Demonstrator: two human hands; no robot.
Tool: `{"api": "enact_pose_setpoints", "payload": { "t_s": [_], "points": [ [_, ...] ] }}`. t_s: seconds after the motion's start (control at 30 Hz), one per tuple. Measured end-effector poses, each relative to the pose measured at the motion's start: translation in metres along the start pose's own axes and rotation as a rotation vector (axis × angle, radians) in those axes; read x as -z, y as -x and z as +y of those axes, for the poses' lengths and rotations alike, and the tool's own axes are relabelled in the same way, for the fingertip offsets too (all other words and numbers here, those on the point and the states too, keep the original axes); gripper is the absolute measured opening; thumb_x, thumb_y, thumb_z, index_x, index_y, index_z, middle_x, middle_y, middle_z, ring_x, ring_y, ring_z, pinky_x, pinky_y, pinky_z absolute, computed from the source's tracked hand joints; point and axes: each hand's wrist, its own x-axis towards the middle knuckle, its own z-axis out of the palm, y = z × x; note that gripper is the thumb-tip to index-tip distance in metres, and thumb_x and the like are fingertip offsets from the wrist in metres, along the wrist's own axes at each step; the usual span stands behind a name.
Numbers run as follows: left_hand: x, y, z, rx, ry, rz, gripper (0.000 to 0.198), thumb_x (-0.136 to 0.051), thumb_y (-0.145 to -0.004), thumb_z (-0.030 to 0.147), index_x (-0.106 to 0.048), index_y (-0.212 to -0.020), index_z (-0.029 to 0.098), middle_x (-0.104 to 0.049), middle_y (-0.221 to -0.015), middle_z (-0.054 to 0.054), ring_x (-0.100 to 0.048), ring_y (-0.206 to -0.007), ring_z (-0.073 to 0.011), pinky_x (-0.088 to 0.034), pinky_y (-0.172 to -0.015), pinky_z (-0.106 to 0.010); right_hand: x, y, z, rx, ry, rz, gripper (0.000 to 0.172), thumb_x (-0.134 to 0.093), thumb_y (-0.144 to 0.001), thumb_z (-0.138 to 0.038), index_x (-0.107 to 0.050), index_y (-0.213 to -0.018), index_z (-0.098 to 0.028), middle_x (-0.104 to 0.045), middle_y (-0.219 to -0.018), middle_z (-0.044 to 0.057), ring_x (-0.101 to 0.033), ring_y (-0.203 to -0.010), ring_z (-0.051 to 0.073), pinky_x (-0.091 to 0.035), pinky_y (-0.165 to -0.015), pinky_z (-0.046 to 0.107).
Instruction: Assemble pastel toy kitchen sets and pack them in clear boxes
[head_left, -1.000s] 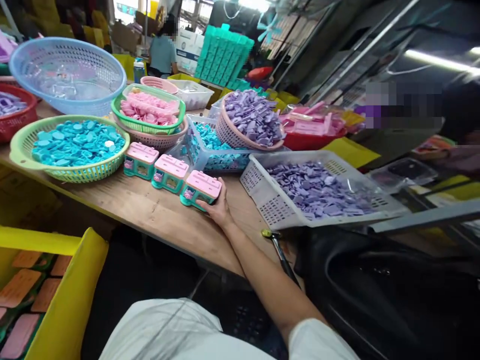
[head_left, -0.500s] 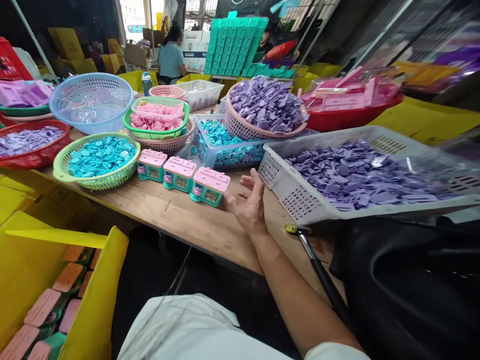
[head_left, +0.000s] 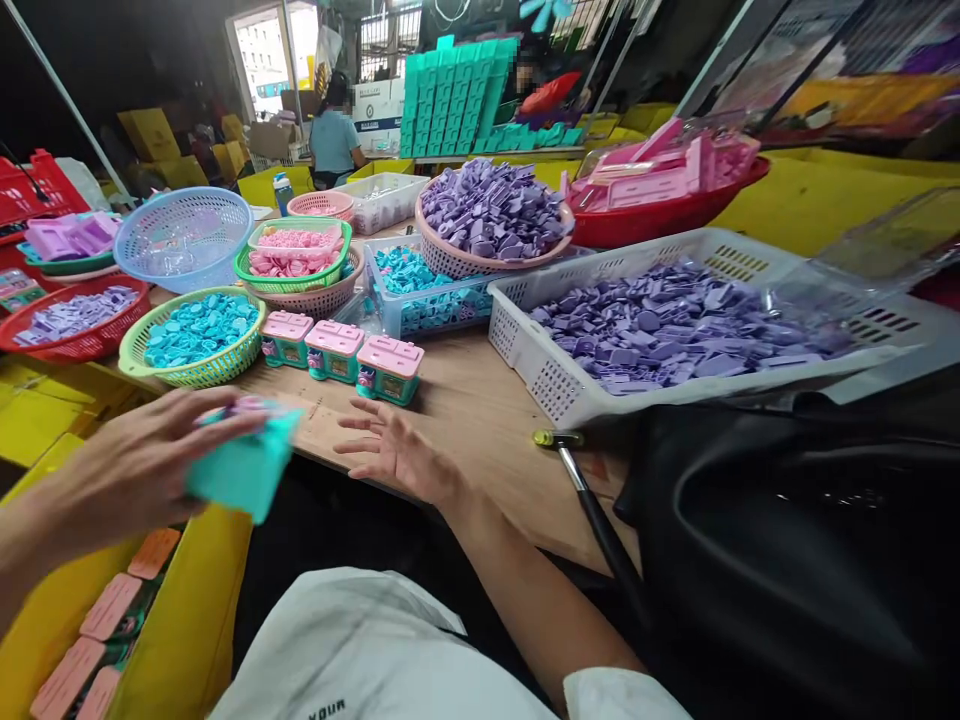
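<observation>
My left hand (head_left: 142,455) grips a teal plastic toy box (head_left: 247,465), held in the air over the yellow bin and blurred by motion. A bit of pink shows at its top, under my fingers. To its right, my right hand (head_left: 390,450) hovers at the table's front edge with fingers spread and nothing in it. Just beyond that hand stand three toy boxes (head_left: 390,370) in a row, teal below with pink tops. A hammer (head_left: 577,475) with a yellow-tipped head and black handle lies right of my right forearm.
A yellow bin (head_left: 187,600) at lower left holds several boxes with pink and orange tops. Baskets of teal (head_left: 199,335), pink and purple parts line the table (head_left: 465,410). A white crate (head_left: 570,395) of purple pieces stands right, beside a black bag (head_left: 787,530). Another person (head_left: 334,140) sits beyond.
My left hand has come into view from the left, holding a teal box. My right hand has moved left, away from the white crate, its fingers still spread. The view has shifted slightly.
</observation>
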Motion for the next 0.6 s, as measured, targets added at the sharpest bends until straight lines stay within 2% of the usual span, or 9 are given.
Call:
{"api": "enact_pose_setpoints", "payload": {
  "t_s": [0.03,0.1,0.2,0.33,0.4,0.47,0.53,0.6],
  "points": [
    [-0.008,-0.025,0.000,-0.066,-0.025,-0.022,0.088,-0.063,-0.084,0.030,-0.018,-0.158,0.043,-0.047,-0.151,-0.003,-0.053,-0.126,-0.0300,-0.047,-0.107,-0.045,0.008,0.001,-0.006,-0.025,-0.050,-0.018,0.086,-0.059,-0.074,-0.083,-0.045,-0.139,-0.029,-0.054,-0.140,0.012,-0.066,-0.110,0.027,-0.061,-0.080,0.041],
    [-0.025,-0.079,0.000,-0.247,-0.060,-0.087,0.085,-0.058,-0.086,0.019,-0.020,-0.157,0.046,-0.045,-0.155,-0.001,-0.057,-0.119,-0.0275,-0.047,-0.104,-0.043,0.029,0.005,-0.019,-0.046,-0.087,-0.043,0.087,-0.051,-0.075,-0.087,-0.047,-0.139,-0.028,-0.060,-0.135,0.011,-0.069,-0.102,0.025,-0.061,-0.079,0.043],
    [-0.047,-0.151,0.001,-0.465,-0.052,-0.098,0.076,-0.046,-0.093,0.010,-0.026,-0.154,0.050,-0.045,-0.156,0.003,-0.059,-0.112,-0.0231,-0.047,-0.101,-0.040,0.064,0.022,-0.034,-0.014,-0.031,-0.015,0.080,-0.056,-0.079,-0.080,-0.052,-0.137,-0.025,-0.067,-0.125,0.009,-0.070,-0.096,0.025,-0.061,-0.076,0.041],
    [-0.069,-0.207,0.000,-0.646,-0.029,-0.125,0.068,-0.037,-0.096,0.009,-0.033,-0.151,0.050,-0.044,-0.157,0.005,-0.055,-0.120,-0.0226,-0.045,-0.103,-0.041,0.092,0.046,-0.049,0.084,0.142,0.138,0.074,-0.074,-0.073,-0.064,-0.058,-0.133,-0.023,-0.070,-0.120,0.008,-0.069,-0.101,0.027,-0.060,-0.079,0.039],
    [-0.079,-0.226,-0.003,-0.673,-0.032,-0.145,0.064,-0.036,-0.098,0.012,-0.036,-0.149,0.050,-0.044,-0.157,0.005,-0.051,-0.128,-0.0233,-0.043,-0.107,-0.042,0.097,0.052,-0.055,0.170,0.225,0.243,0.073,-0.078,-0.070,-0.060,-0.059,-0.130,-0.023,-0.070,-0.121,0.007,-0.068,-0.106,0.027,-0.059,-0.088,0.041],
    [-0.086,-0.242,-0.007,-0.649,-0.016,-0.112,0.060,-0.035,-0.098,0.014,-0.040,-0.148,0.047,-0.044,-0.157,0.003,-0.046,-0.136,-0.0244,-0.041,-0.110,-0.044,0.101,0.054,-0.057,0.268,0.309,0.380,0.074,-0.081,-0.068,-0.058,-0.058,-0.131,-0.025,-0.069,-0.124,0.006,-0.065,-0.112,0.027,-0.055,-0.098,0.043],
    [-0.092,-0.253,-0.019,-0.563,0.019,-0.051,0.056,-0.035,-0.099,0.017,-0.042,-0.149,0.040,-0.044,-0.157,-0.003,-0.042,-0.140,-0.0255,-0.039,-0.111,-0.045,0.107,0.055,-0.053,0.367,0.407,0.536,0.082,-0.084,-0.065,-0.053,-0.053,-0.136,-0.027,-0.065,-0.131,0.005,-0.061,-0.121,0.027,-0.051,-0.105,0.044],
    [-0.098,-0.255,-0.043,-0.405,0.046,-0.004,0.053,-0.036,-0.100,0.024,-0.041,-0.151,0.032,-0.043,-0.157,-0.008,-0.039,-0.142,-0.0272,-0.035,-0.113,-0.047,0.118,0.057,-0.043,0.431,0.521,0.688,0.092,-0.088,-0.062,-0.048,-0.046,-0.141,-0.028,-0.059,-0.138,0.007,-0.057,-0.126,0.026,-0.048,-0.108,0.045]
  ]
}}
